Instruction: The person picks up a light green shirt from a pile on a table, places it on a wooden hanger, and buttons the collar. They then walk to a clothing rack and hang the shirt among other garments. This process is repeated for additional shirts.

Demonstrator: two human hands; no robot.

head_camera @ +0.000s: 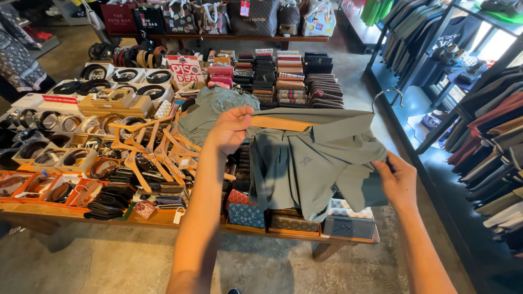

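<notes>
Left hand (230, 129) grip pinching hanger (283, 123) end; right hand (397, 179) grip pinching grey-green shirt (316, 158) hem, shirt spanning between.

Red-and-white rectangular sign card (184, 69) stands propped at table centre-left, behind the white boxes of coiled belts (126, 75). Long white strip label with red band (59, 99) lies on the boxes at left. 1 red hang tag (244, 8) dangles from a dark bag on the back shelf. Small white price tag (178, 216) hangs at the table's front edge. Orange trays (41, 188) at front left hold belts.
</notes>
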